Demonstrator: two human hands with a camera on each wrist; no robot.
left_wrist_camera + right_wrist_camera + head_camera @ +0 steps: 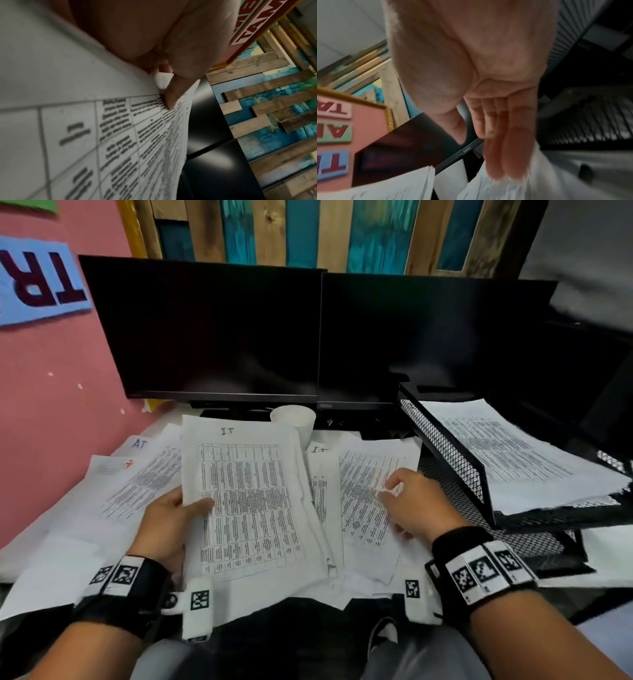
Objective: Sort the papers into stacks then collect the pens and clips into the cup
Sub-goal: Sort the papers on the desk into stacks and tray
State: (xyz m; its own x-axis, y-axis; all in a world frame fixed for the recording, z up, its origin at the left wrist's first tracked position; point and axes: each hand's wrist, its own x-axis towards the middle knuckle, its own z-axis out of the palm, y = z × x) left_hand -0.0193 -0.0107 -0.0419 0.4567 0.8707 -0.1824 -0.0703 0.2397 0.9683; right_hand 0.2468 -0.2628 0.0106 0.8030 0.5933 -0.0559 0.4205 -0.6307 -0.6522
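Observation:
My left hand (191, 508) grips a sheaf of printed table sheets marked "IT" (246, 501), thumb on top and fingers underneath, lifted off the desk. In the left wrist view the thumb (171, 94) presses on the sheaf (85, 135). My right hand (394, 491) lies with straight fingers on a loose printed sheet (363, 501) to the right of the sheaf. The right wrist view shows its fingertips (505, 169) touching that sheet (496, 189). A white paper cup (294, 419) stands behind the papers, below the monitors. I see no pens or clips plainly.
More loose sheets, one marked "AT" (137, 474), cover the desk at left. A black mesh tray (455, 460) at right holds a stack of printed pages (507, 453). Two dark monitors (219, 337) stand across the back; a pink wall runs along the left.

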